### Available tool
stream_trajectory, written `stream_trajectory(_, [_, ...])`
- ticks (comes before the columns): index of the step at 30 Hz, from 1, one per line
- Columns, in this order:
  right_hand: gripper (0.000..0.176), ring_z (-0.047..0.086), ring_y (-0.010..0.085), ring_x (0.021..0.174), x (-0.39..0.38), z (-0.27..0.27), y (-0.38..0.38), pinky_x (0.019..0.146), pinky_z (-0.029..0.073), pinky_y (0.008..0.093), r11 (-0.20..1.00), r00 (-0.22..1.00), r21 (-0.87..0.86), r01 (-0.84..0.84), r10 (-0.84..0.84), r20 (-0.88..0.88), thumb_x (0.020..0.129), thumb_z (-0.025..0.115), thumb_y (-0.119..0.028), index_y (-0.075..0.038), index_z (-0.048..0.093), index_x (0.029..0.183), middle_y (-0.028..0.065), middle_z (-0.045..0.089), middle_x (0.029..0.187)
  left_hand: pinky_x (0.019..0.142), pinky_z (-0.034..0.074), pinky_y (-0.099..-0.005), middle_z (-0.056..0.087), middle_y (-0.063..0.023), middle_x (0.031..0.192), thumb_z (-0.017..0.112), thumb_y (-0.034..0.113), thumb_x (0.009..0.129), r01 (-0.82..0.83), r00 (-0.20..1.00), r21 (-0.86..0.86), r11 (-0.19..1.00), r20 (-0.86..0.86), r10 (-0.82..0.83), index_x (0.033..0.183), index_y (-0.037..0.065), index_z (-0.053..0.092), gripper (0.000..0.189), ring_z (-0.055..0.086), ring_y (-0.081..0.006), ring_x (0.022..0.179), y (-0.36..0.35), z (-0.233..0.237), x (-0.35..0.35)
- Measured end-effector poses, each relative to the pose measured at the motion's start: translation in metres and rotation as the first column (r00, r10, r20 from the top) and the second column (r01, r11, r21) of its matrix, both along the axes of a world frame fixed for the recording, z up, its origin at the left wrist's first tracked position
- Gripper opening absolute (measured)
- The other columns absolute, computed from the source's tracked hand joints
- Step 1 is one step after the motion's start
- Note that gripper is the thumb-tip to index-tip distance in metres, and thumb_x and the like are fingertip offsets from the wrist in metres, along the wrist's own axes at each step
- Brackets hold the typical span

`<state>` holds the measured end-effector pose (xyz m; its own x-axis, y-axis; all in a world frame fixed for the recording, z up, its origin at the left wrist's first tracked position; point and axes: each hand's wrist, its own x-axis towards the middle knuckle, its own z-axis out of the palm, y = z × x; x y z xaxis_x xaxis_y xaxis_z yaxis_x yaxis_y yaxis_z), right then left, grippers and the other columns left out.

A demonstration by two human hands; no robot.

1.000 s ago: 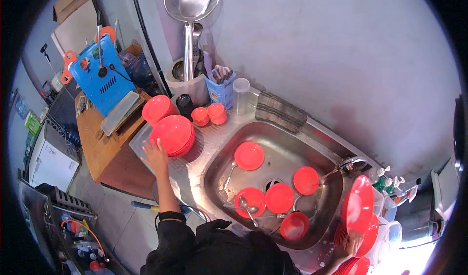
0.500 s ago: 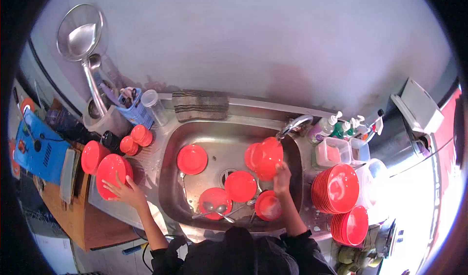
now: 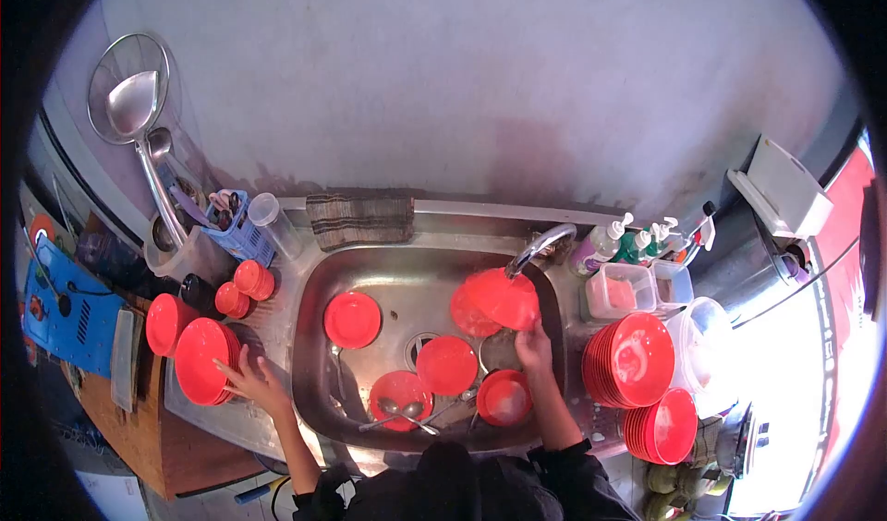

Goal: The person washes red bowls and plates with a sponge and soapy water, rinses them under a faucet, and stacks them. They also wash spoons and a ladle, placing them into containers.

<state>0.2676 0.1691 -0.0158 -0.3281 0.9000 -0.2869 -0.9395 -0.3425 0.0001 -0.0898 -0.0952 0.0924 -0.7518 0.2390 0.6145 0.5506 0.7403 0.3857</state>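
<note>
In the head view my right hand grips the edge of a red bowl, tilted under the tap. Another red bowl shows partly behind it. On the left, my left hand has its fingers spread, fingertips right at the side of a stack of red bowls. Inside the sink lie a red plate, a second red plate by the drain, a red dish with spoons on it, and a small red bowl with whitish liquid.
To the right stand stacked red bowls, a second stack, clear plastic tubs and pump bottles. Small red cups, a blue basket and a large strainer are at left. A striped cloth lies behind the sink.
My left hand has slid from the front of the bowl stack to its right side. My right hand has tipped the bowl further under the tap. The view has shifted slightly.
</note>
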Motion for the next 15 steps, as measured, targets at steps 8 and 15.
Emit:
stream_trajectory(8, [0.028, 0.046, 0.0211, 0.099, -0.017, 0.040, -0.007, 0.089, 0.032, 0.0354, 0.994, 0.991, 0.031, -0.106, 0.103, 0.088, 0.080, 0.043, -0.015, -0.001, 0.046, 0.104, 0.0113, 0.050, 0.105, 0.095, 0.010, -0.0444, 0.015, -0.0183, 0.129, 0.044, 0.026, 0.079, 0.529, 0.747, 0.223, 0.819, 0.337, -0.573, 0.101, 0.005, 0.047, 0.031, 0.015, -0.0327, 0.118, 0.062, -0.005, 0.044])
stream_trajectory(15, [0.044, 0.040, 0.0212, 0.106, -0.021, 0.045, -0.007, 0.092, 0.027, 0.0400, 0.895, 0.916, 0.243, -0.374, 0.315, 0.250, 0.077, 0.045, -0.036, -0.008, 0.041, 0.111, 0.0067, 0.044, 0.113, 0.088, 0.029, -0.0347, 0.041, -0.0145, 0.110, 0.048, 0.017, 0.077, 0.855, 0.117, 0.397, 0.332, 0.476, -0.871, 0.109, 0.004, 0.039, 0.035, 0.037, -0.0268, 0.105, 0.137, -0.041, 0.090])
